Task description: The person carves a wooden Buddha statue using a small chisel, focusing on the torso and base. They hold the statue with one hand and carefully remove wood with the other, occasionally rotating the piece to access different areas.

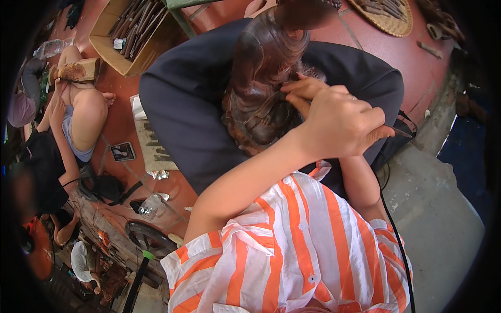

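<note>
A dark brown carved wooden figure (263,86) stands between my legs, with folds and rounded shapes cut into it. My left forearm crosses over my right one. My left hand (339,128) is closed, and a thin tool with a pointed metal tip (402,133) sticks out to the right beside its fingers. Behind it is my right hand (308,87), mostly covered by the left. Its fingers appear bent and close to the right side of the carving; whether they pinch something there cannot be made out.
A box of long carving tools (136,31) sits at the upper left, and a round woven tray with more tools (386,13) at the upper right. On the left, another person (86,120) sits with a wood block (78,72). A phone (123,152) and a plastic bag (152,206) lie on the tiles.
</note>
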A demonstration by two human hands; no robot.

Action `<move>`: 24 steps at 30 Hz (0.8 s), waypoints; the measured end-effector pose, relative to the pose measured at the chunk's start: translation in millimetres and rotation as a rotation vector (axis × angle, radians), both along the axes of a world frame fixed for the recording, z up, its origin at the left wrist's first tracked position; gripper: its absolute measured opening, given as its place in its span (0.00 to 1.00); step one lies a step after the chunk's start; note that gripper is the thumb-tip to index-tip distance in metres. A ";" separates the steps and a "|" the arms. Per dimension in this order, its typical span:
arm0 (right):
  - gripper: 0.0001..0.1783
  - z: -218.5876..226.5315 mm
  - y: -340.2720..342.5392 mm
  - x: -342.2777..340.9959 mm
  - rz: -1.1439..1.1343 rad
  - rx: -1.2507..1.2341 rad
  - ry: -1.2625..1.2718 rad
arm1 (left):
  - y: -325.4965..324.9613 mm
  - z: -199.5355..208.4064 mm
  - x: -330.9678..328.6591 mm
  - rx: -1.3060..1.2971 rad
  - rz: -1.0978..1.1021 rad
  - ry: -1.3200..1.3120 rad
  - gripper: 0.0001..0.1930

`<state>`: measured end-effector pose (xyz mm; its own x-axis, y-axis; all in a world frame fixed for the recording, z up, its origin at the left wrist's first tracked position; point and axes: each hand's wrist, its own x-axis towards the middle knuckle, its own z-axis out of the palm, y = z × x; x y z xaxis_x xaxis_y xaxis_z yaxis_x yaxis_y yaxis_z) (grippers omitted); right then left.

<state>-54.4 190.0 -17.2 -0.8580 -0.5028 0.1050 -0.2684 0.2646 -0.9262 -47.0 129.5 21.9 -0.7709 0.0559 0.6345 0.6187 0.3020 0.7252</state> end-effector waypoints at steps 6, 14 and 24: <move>0.07 4.4 1.1 -2.6 0.062 0.049 0.054 | -1.2 -1.3 1.9 -0.021 0.074 -0.045 0.21; 0.04 16.2 -2.0 -0.8 0.117 0.130 0.087 | -5.1 -0.1 7.9 -0.017 0.109 -0.068 0.19; 0.05 -2.7 1.0 -6.6 0.230 -0.014 0.216 | -6.6 5.7 7.2 -0.024 0.172 -0.153 0.19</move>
